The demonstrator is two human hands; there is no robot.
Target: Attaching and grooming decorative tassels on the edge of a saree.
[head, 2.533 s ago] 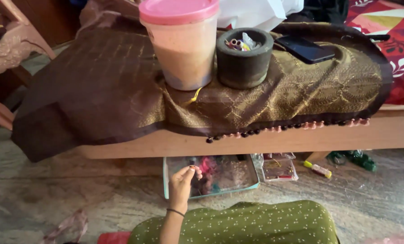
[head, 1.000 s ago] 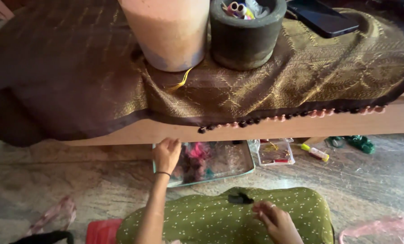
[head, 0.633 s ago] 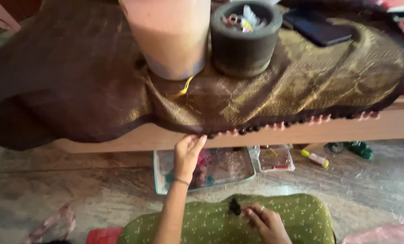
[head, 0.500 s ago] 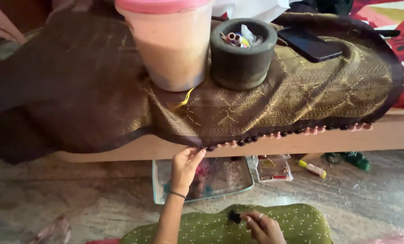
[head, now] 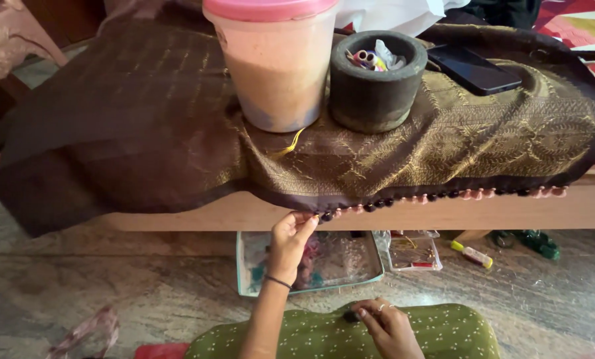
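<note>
Pinching the lower hem of the brown and gold cloth (head: 404, 153), your left hand (head: 289, 239) is raised to the front of the wooden bench (head: 244, 214), fingers drawn together on the fabric right where the row of small dark and pink tassels (head: 444, 195) begins. The thumb and forefingers are closed on the edge, the wrist with its thin dark band just below.

Your right hand (head: 384, 326) rests low on your lap, on the green dotted garment (head: 444, 332). Its fingers are curled together around a small dark tuft (head: 350, 316), which lies on the garment at your fingertips; how firmly it is gripped you cannot tell from here. The two hands are well apart, the left up at the hem, the right down by your knees.

The cloth drapes over the bench, hanging further down on the left. On it stand a translucent tub with a pink lid (head: 277, 66) and, just beside it, a dark round stone bowl (head: 376, 83) holding thread spools. A dark phone (head: 473, 68) lies near the bowl. Under the bench, behind your left hand, a shallow clear tray (head: 350, 259) holds coloured bits, with a small clear box (head: 414, 251) beside it.
</note>
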